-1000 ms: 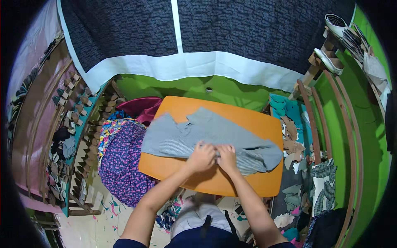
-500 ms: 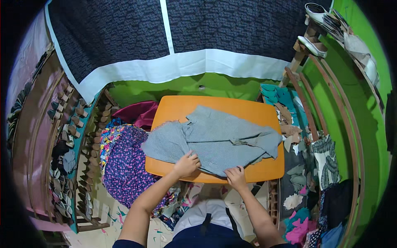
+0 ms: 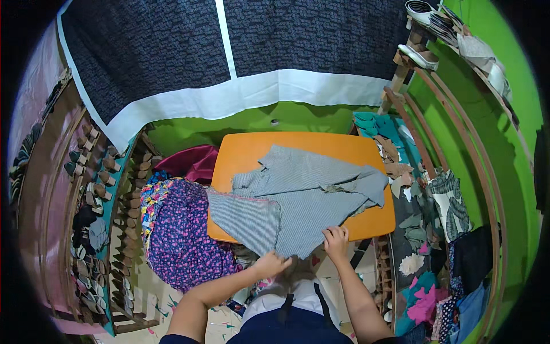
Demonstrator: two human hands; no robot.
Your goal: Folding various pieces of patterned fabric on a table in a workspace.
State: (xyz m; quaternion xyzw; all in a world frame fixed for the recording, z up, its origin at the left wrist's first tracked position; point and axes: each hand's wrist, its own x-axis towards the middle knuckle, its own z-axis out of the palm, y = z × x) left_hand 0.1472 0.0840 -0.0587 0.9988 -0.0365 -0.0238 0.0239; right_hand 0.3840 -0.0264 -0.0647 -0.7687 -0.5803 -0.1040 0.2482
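Note:
A grey cloth garment (image 3: 298,198) lies spread over an orange table (image 3: 303,146), its near part hanging past the table's front edge. My left hand (image 3: 270,265) grips the lower hanging corner of the cloth below the table edge. My right hand (image 3: 336,239) pinches the cloth's near edge at the table front, a little to the right. A pink-stitched seam runs along the cloth's left flap.
A purple flowered fabric heap (image 3: 180,229) and a dark red cloth (image 3: 192,162) sit left of the table. Piles of teal, brown and patterned cloth (image 3: 424,200) crowd the right side. A dark curtain with a white band (image 3: 229,97) hangs behind. Curved wooden racks flank both sides.
Both hands drew back from the middle of the table toward my body, pulling the grey cloth's near edge down over the table front. The cloth has spread wider.

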